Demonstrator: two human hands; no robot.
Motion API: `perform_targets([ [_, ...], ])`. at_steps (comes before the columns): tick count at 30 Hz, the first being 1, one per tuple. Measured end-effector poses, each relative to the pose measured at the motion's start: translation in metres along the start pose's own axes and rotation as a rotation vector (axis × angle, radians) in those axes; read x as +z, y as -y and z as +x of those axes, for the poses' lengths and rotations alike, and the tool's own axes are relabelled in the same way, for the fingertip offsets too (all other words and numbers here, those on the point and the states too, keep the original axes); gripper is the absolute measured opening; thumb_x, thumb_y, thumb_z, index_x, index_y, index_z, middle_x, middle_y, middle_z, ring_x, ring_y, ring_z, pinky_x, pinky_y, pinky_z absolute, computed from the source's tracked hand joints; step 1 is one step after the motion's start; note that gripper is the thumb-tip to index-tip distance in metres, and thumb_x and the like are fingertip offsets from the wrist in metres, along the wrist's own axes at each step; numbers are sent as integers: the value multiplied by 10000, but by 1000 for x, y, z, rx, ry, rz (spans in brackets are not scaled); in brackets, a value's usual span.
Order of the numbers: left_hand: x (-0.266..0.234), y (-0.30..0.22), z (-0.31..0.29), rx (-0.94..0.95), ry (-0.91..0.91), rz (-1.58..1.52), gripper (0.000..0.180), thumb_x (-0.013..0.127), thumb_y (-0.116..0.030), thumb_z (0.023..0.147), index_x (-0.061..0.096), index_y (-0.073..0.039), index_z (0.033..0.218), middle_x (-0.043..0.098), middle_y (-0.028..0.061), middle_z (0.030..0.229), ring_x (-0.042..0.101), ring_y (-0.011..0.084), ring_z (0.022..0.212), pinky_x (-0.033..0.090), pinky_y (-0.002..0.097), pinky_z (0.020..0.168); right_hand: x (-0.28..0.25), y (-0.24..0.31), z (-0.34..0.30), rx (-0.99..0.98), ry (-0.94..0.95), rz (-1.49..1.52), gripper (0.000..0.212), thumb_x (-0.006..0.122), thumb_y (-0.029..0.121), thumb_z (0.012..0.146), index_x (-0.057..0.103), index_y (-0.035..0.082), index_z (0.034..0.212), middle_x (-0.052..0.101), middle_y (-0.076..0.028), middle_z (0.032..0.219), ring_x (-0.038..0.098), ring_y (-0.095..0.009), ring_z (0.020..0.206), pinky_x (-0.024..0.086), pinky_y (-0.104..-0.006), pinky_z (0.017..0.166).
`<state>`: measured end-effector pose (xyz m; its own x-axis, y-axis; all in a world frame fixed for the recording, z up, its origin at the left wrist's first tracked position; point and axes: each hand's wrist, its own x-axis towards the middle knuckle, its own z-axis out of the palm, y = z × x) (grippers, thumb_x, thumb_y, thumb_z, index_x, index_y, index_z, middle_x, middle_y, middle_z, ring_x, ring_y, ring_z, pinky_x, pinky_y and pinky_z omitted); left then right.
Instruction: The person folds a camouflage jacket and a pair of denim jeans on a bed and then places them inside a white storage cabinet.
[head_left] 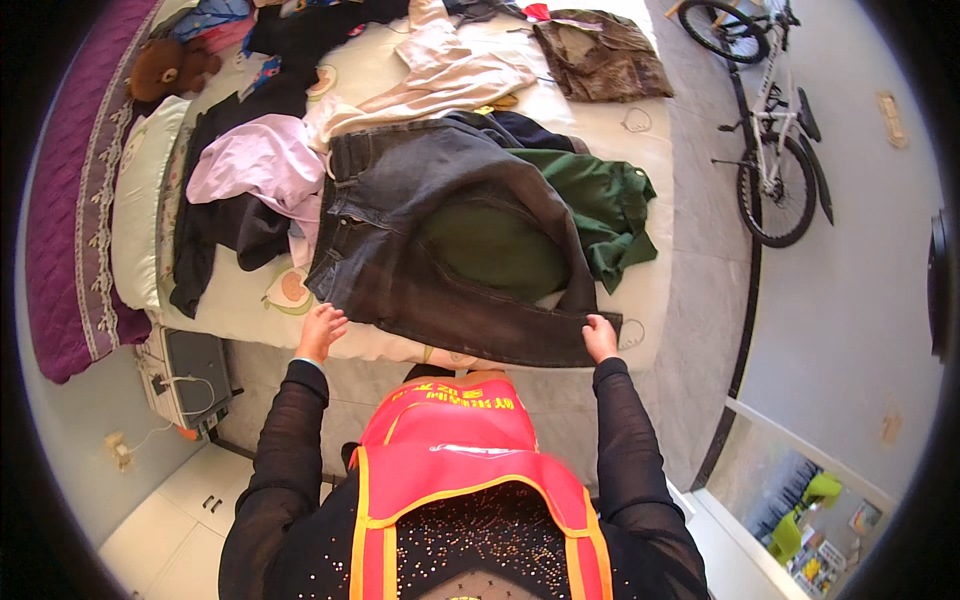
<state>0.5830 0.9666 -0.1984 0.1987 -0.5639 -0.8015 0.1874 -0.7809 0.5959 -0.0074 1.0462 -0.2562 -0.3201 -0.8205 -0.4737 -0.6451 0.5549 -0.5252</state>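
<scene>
We see a pair of dark jeans (385, 185) spread across the middle of the frame, on a bed (640, 300) with a pale printed sheet, the waistband toward the left and the legs reaching right. Our left hand (322, 332) is at the lower corner of the waist, its fingers bent and slightly apart beside the edge; we cannot tell whether they pinch the cloth. Our right hand (600, 338) is at the end of the lower leg, right of centre, its fingers together and closed on the cloth near the hem. Between the two legs we see green cloth, and a dark green garment (605, 200) shows beyond them to the right. Left of the waistband lies a crumpled lilac top (258, 165), with black clothing under and around it. Above the jeans we find a beige garment (440, 75), and toward the upper right a brown patterned garment (603, 60). Along the left side of the frame are a pale green pillow (145, 205), a brown teddy bear (165, 70) and a purple quilted cover (65, 230). A white bicycle (770, 125) stands against the wall at the upper right.
</scene>
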Motion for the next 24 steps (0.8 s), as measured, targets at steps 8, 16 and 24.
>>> perform_targets([
  [8, 127, -12, -13, 64, 241, 247, 349, 533, -191, 884, 450, -30, 1183, 589, 93, 999, 597, 167, 809, 503, 285, 666, 26, -48, 93, 131, -128, -44, 450, 546, 115, 711, 508, -70, 1119, 575, -258, 1057, 552, -344, 1035, 439, -376, 880],
  [16, 277, -46, -11, 453, 411, 680, 360, 535, -146, 867, 459, -9, 1191, 553, 103, 1073, 546, 186, 970, 458, 310, 800, -22, -20, 62, -89, 91, 76, 166, 534, 146, 751, 609, 19, 829, 625, -199, 848, 596, -331, 839, 463, -396, 770],
  [24, 337, -71, 0, 677, 402, 875, 363, 580, -138, 813, 500, 17, 1131, 568, 190, 1102, 548, 284, 1047, 439, 360, 887, 0, -44, 95, -59, 158, 30, 403, 606, 256, 721, 584, -26, 1007, 618, -221, 951, 569, -397, 933, 450, -386, 852],
])
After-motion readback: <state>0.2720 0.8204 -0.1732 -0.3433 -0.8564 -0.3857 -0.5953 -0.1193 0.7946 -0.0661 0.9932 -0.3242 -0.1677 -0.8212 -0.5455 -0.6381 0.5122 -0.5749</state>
